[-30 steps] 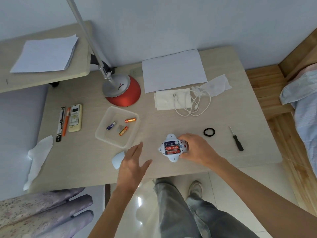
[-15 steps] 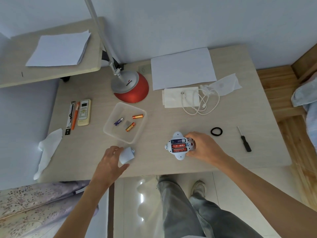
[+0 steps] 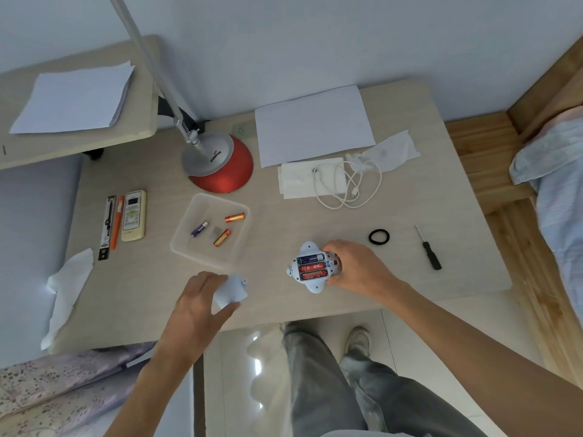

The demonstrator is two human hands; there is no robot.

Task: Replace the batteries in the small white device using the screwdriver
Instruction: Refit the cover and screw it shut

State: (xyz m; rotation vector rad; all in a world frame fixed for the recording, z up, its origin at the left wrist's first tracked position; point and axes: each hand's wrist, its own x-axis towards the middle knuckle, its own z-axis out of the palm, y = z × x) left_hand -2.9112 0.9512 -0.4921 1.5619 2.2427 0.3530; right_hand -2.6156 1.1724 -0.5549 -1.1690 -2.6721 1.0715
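The small white device (image 3: 310, 269) lies near the table's front edge with its battery bay open, showing three batteries, one blue and two red. My right hand (image 3: 353, 269) grips its right side. To the left, my left hand (image 3: 202, 302) holds the white battery cover (image 3: 232, 291) between thumb and fingers, just above the table. A clear plastic tray (image 3: 209, 233) behind the cover holds three loose batteries (image 3: 222, 237). The black-handled screwdriver (image 3: 429, 249) lies alone on the table at the right, away from both hands.
A red-based desk lamp (image 3: 220, 167) stands at the back, with paper sheets (image 3: 312, 124), a white cable (image 3: 347, 184) and tissues beside it. A black hair tie (image 3: 379, 237) lies near the screwdriver. A remote (image 3: 134, 216) and pens (image 3: 113, 225) lie at the left.
My left hand reached left to the cover, picked it up and now holds it nearer the device. My right hand has stayed on the device.
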